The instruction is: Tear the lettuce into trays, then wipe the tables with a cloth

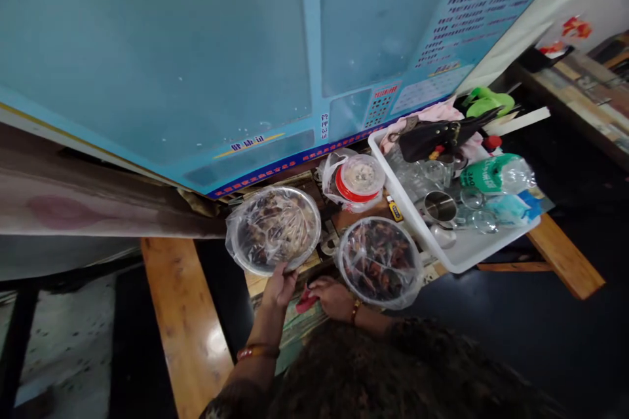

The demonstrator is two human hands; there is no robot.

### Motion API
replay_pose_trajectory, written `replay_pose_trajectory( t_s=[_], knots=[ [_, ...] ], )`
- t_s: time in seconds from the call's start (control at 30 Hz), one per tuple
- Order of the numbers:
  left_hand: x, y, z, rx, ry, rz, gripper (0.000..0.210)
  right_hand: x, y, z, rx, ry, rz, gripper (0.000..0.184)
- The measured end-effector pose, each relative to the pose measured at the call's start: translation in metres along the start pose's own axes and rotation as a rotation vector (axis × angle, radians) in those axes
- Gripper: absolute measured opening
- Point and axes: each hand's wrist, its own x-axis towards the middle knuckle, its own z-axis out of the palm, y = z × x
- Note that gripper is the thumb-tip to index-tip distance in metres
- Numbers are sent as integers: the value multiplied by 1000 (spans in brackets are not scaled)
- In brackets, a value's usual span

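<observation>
My left hand [281,287] is closed at the near rim of a round metal bowl [315,213] covered with clear plastic, its thumb over the edge. Pale brown food shows through the plastic. A small red cloth [305,301] is pinched in my right hand [335,298], low over the table. Just right of that hand stands a second plastic-covered bowl [381,262] with dark reddish-brown pieces inside. Behind the two bowls is a round tub with a red rim [356,180], partly in a plastic bag.
A white tray [462,263] at the right holds glasses, a metal mug [439,207], a green-labelled bottle [496,174] and a black bag [437,137]. A small yellow-and-black box [394,208] lies beside it. A blue board [196,65] rises behind the table. Wooden benches [184,321] flank it.
</observation>
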Motion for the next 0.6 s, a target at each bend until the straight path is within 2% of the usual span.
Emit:
replay_pose_trajectory(
  t_s=[0.07, 0.17, 0.23, 0.3, 0.47, 0.53, 0.6],
  knots=[
    [2, -4, 10, 4, -49, -13, 24, 6, -2, -13, -26, 63, -1, 39],
    [0, -8, 16, 68, -155, -43, 16, 15, -7, -36, -32, 8, -62, 35],
    [-5, -10, 12, 114, -205, -32, 21, 17, -6, -57, 57, 20, -24, 28],
    [-12, -12, 2, 154, -224, -10, 30, 16, 3, -86, 235, 210, 139, 26],
    [-34, -28, -27, 298, -217, 0, 59, 19, 61, -180, 796, 1040, 602, 32],
    [-40, -39, -35, 347, -241, -18, 62, 27, 85, -207, 898, 1198, 682, 34],
    [-44, -51, -41, 397, -262, -46, 64, 37, 101, -223, 927, 1236, 695, 35]
  ],
)
